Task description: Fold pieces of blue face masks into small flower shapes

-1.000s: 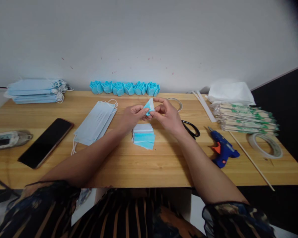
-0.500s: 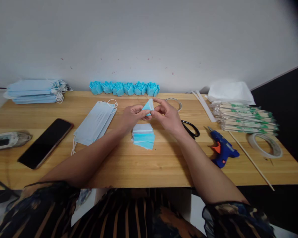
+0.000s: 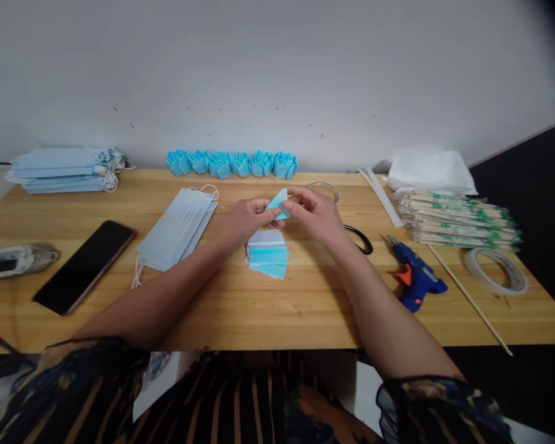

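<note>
A small piece of blue and white mask fabric, folded to a point at the top, is held above the middle of the table. My left hand pinches it from the left, with the thumb across its front. From the right, my right hand closes thumb and fingers on its right edge. Just below lies a small stack of cut blue and white fabric pieces. Behind my hands, a row of several blue fabric roses stands along the wall.
Left are face masks, a mask pile and a phone. Right are a blue glue gun, a tape roll, a wooden stick, wrapped sticks and white glue sticks. A black handle shows beside my right wrist.
My right hand has shifted slightly right, and its raised index finger has bent down from the tip onto the fabric's right edge. The piece has turned a little; my left hand keeps its pinch.
</note>
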`<state>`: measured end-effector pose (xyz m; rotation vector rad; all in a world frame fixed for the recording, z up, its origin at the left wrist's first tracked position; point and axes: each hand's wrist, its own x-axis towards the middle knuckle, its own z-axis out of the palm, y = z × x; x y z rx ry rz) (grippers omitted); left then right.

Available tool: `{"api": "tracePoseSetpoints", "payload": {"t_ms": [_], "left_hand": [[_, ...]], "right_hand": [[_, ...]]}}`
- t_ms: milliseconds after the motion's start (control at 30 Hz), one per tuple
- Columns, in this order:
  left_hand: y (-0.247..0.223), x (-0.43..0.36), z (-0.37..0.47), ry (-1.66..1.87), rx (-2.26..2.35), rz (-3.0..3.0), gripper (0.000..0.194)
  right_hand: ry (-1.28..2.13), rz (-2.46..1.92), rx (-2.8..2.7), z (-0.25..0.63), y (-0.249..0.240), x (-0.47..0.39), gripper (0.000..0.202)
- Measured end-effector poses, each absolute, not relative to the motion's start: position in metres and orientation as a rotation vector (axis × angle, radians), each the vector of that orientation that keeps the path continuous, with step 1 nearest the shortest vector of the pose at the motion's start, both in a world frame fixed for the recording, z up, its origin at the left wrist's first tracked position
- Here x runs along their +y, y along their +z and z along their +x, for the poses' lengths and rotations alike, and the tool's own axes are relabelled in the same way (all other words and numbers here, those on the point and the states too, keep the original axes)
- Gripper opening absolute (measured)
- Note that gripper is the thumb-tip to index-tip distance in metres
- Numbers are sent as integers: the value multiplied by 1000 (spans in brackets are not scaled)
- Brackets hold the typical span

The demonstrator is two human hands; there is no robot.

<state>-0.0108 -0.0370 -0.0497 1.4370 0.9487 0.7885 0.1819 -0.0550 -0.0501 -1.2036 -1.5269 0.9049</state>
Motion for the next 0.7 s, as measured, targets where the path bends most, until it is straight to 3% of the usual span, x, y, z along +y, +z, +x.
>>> {"api": "tracePoseSetpoints", "payload": {"t_ms": [700], "left_hand": [[-50, -38, -11, 690, 864, 1368, 28]], "right_hand": [[790, -1174, -1598, 182, -45, -57, 6]]}}
